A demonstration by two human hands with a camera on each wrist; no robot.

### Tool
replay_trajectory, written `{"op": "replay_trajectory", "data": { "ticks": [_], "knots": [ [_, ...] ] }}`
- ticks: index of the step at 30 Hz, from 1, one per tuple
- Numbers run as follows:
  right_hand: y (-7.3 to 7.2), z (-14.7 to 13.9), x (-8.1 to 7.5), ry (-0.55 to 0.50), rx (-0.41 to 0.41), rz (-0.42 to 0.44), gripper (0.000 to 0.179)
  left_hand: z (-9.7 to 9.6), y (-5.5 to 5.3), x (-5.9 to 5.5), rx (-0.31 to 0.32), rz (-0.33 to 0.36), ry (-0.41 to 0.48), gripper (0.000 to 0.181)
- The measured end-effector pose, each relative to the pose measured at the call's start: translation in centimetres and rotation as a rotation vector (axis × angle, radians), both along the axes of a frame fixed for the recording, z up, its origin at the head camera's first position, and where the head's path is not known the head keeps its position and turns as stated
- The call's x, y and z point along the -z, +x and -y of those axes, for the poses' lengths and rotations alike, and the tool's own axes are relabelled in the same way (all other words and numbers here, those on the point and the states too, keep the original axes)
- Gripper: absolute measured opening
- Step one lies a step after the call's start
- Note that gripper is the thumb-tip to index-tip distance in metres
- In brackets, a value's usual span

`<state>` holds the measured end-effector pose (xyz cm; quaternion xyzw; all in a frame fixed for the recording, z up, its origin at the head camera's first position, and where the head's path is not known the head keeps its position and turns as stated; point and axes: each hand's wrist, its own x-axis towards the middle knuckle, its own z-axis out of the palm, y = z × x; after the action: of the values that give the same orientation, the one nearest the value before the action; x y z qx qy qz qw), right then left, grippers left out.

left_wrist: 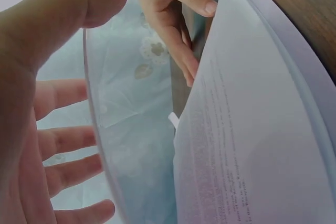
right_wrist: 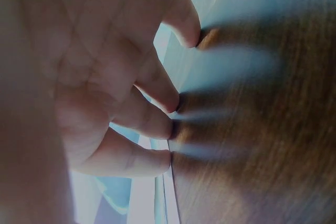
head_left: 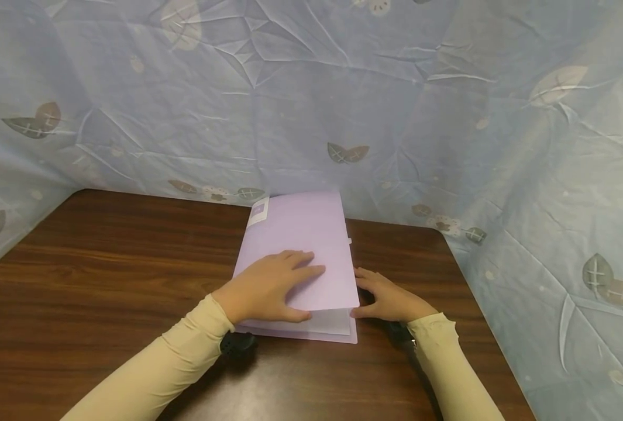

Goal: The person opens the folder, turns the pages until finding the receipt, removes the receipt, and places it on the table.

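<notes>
A lilac document folder [head_left: 306, 228] lies on the table, a white label [head_left: 258, 211] at its upper left corner. My left hand [head_left: 269, 286] is over the lower half of its top cover, fingers spread and thumb near the lower edge. In the left wrist view the cover stands lifted from a printed sheet [left_wrist: 257, 108] inside, with the fingers along the cover's outer side. Close by the folder's right edge is my right hand [head_left: 387, 298], fingers loosely bent. Its fingertips [right_wrist: 170, 100] rest on the tabletop in the right wrist view, holding nothing.
The dark wood table [head_left: 106, 304] extends widely to the left and less to the right. Blue patterned cloth [head_left: 300, 105] hangs behind and along both sides. A small white tab [head_left: 350, 240] sticks out of the folder's right side.
</notes>
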<state>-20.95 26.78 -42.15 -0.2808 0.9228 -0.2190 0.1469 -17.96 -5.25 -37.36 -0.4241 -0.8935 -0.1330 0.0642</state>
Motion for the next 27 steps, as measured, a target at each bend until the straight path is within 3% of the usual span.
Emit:
{"op": "replay_trajectory", "data": {
  "ticks": [17,27],
  "knots": [
    [0.1,0.0,0.2,0.023,0.022,0.016,0.088,-0.8,0.5,-0.5,0.019,-0.031,0.026,0.079],
    [0.0,-0.3,0.2,0.018,0.002,0.005,0.087,0.1,0.5,-1.7,0.016,-0.082,0.069,0.080]
  ]
}}
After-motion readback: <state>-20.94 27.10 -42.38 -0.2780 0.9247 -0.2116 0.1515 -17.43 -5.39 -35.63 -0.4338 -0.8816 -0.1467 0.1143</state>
